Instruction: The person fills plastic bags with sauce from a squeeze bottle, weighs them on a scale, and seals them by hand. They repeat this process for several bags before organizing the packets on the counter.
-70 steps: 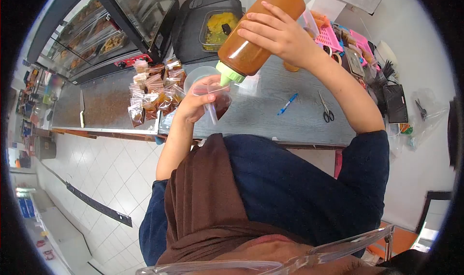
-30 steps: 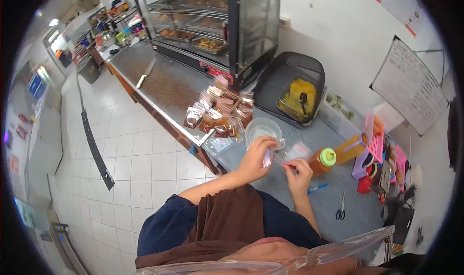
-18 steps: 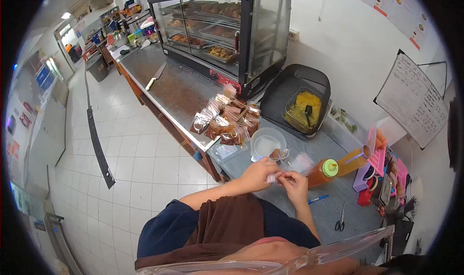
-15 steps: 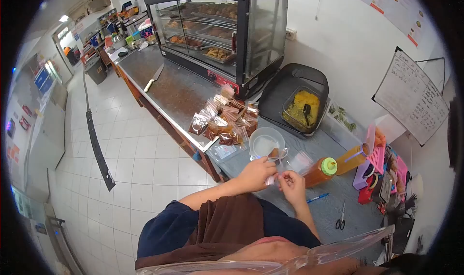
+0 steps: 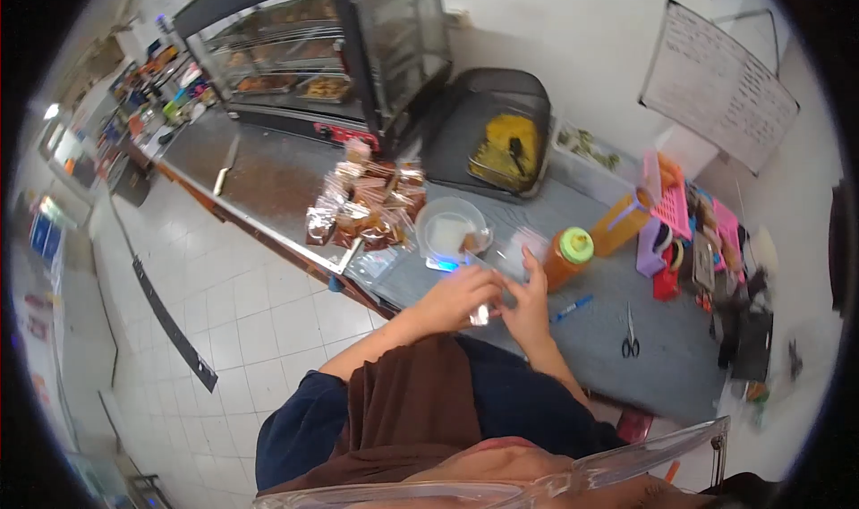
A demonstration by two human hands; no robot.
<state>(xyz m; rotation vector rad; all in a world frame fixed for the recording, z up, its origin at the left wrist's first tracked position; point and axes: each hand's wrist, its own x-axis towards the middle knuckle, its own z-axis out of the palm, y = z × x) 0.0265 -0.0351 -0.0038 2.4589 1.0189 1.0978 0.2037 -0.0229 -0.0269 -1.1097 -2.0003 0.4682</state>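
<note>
the squeeze bottle (image 5: 564,263) stands upright on the surface (image 5: 586,352) at one o'clock from the right hand (image 5: 528,319), out of both grips; the left hand (image 5: 456,301) pinches a small bag (image 5: 480,314) at the bowl's (image 5: 430,233) five o'clock. the right grip's hold: cannot tell.

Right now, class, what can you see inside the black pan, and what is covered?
In the black pan sits a clear dish with yellow food and a dark utensil. The pan's floor under the dish is hidden.
</note>
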